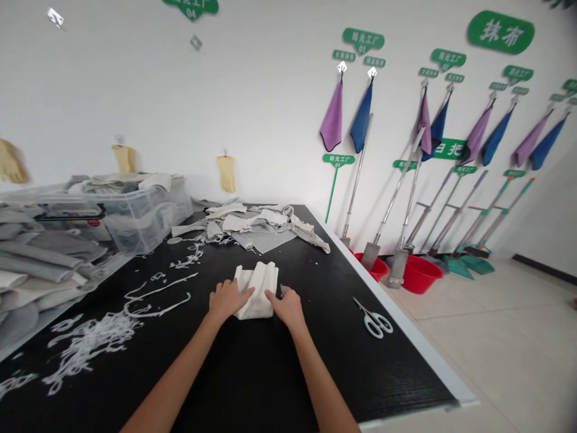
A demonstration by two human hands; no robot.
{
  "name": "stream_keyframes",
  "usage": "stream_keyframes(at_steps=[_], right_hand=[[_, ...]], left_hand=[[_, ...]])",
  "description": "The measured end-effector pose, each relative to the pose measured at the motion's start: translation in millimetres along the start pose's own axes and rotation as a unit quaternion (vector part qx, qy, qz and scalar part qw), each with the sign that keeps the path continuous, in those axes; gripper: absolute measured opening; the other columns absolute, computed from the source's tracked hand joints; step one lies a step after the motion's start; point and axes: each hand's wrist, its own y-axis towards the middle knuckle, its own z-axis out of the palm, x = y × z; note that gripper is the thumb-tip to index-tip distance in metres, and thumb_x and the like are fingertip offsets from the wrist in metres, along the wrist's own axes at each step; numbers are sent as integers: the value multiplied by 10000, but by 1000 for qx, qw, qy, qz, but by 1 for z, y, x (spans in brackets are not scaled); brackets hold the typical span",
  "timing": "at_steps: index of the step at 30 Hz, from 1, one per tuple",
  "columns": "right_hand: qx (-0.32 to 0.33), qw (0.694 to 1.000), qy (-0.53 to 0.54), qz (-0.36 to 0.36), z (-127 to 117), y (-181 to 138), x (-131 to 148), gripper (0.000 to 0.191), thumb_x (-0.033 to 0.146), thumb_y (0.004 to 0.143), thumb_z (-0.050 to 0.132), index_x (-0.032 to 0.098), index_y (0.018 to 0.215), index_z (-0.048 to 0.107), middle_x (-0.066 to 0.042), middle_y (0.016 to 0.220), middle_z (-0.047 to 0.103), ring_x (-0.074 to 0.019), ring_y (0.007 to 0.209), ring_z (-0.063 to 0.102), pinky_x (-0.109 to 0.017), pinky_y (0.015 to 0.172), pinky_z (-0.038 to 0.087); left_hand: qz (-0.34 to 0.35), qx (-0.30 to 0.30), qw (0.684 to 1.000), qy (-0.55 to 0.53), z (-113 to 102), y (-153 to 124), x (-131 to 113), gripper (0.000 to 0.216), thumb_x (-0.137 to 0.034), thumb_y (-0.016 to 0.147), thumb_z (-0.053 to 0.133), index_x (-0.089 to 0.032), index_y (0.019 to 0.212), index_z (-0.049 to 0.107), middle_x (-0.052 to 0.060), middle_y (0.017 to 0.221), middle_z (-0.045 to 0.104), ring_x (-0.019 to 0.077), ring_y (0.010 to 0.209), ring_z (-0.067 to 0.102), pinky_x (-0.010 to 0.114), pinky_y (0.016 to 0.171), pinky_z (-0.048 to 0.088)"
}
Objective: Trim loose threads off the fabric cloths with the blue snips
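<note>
A folded, creased piece of cream-white fabric lies on the black tabletop in front of me. My left hand grips its left side, with the thumb lying across the top. On the right side, the thumb of my right hand touches the cloth. A thin metal tool pokes out between the thumb and curled fingers of that hand; its kind is too small to make out. White-handled scissors rest on the table to the right, touched by neither hand.
Grey and cream fabric pieces are heaped at the table's far end. Tangled white offcuts lie on the left. Beyond them are a clear plastic bin and stacked grey cloth. Red basins and mops stand right of the table.
</note>
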Motion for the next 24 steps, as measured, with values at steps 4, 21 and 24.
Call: stream_keyframes(at_steps=[4,21,24], right_hand=[[29,999,9,24,16,22,13,450,432,621,769,110,919,670,-190,1009,706,-324,979,667,-336,777,488],[74,959,220,-163,13,-35,90,220,214,754,567,118,880,719,-90,828,733,-217,809,663,-275,692,504],[116,956,218,-160,6,-34,88,294,309,766,625,107,952,730,-74,757,716,-163,607,599,-257,553,456]], left_hand=[[-6,1,996,-91,13,-7,-9,990,-522,694,726,-90,1478,302,277,1391,452,454,1325,390,565,1056,311],[91,64,844,-525,-60,-80,-30,469,-369,801,704,-196,1229,618,76,1137,692,239,1077,637,312,936,498],[60,72,846,-525,-71,-69,-25,387,-322,830,671,-118,1157,640,102,940,726,233,851,695,323,752,559]])
